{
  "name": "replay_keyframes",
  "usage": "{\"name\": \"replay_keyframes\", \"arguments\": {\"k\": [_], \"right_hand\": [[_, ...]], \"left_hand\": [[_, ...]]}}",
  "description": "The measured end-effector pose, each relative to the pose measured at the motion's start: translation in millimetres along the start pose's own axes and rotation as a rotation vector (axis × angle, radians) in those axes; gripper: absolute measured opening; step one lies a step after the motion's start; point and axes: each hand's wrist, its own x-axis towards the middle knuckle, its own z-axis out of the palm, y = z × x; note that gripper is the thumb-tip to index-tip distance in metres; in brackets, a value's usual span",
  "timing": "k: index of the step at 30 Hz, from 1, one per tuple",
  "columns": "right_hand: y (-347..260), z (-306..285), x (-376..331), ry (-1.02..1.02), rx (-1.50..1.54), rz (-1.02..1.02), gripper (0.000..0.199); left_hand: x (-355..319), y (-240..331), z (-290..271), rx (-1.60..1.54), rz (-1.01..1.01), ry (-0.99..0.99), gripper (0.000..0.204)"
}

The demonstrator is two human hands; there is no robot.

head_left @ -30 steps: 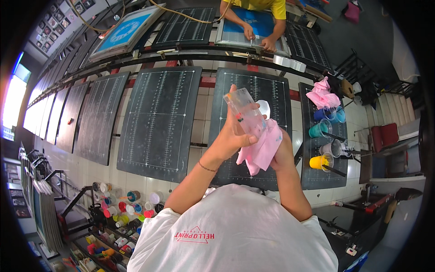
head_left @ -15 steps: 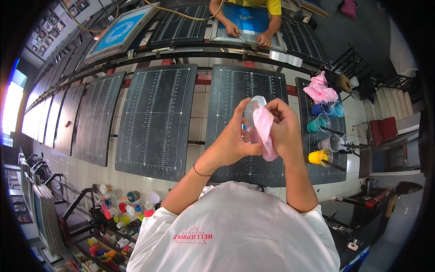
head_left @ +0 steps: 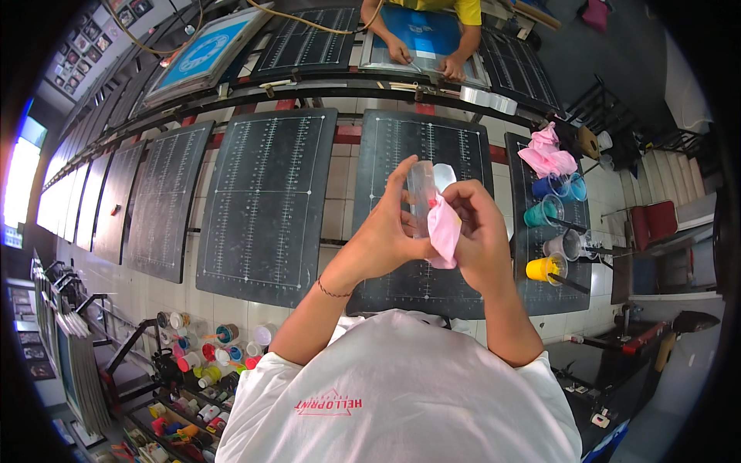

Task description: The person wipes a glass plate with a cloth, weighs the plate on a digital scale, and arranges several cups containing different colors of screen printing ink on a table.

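Note:
My left hand (head_left: 380, 238) is closed round a clear plastic cup (head_left: 420, 191), thumb on the near side and fingers along its left wall. The cup is tilted on its side, above the dark printing board (head_left: 392, 292) in front of me. In my right hand (head_left: 483, 243) is a pink cloth (head_left: 443, 234), bunched and pressed against the right side of the cup. A pale, whitish piece (head_left: 444, 176) shows beyond the cloth; I cannot tell what it is. The right fingertips are partly hidden behind the cloth.
At the right, a board holds a crumpled pink cloth (head_left: 547, 153) and cups of blue, teal (head_left: 539, 214) and yellow paint (head_left: 540, 268), some with dark sticks. Another person's hands (head_left: 452, 68) work over a blue screen frame (head_left: 421, 38). Several paint pots (head_left: 226, 334) stand lower left.
The cup has turned and shifted slightly left in my left hand. My right hand has moved a little lower, its fingers more bent, and the pink cloth has shifted slightly left.

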Motion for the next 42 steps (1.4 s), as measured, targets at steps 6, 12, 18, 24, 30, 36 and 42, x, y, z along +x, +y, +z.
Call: {"name": "replay_keyframes", "arguments": {"k": [6,12,18,24,30,36,42], "right_hand": [[-34,-6,-7,-0.15,-0.647,-0.322,0.035],[-37,-5,-12,-0.132,-0.646,-0.419,0.036],[-38,-4,-13,-0.116,-0.633,-0.417,0.037],[-31,0,-17,-0.032,-0.39,-0.152,0.026],[-17,-1,8,-0.016,0.074,0.124,0.017],[-12,0,4,-0.13,0.249,0.228,0.009],[-12,0,5,-0.078,0.199,0.329,0.004]], "left_hand": [[-10,10,1,0.125,0.123,0.025,0.125],[-17,24,2,0.171,0.111,0.048,0.123],[-17,26,2,0.158,0.103,0.041,0.123],[-16,10,6,0.144,0.062,0.031,0.128],[-18,5,10,0.399,0.203,0.072,0.123],[-13,-5,2,0.611,0.338,0.142,0.124],[-9,-19,-1,0.852,0.495,0.204,0.129]]}}
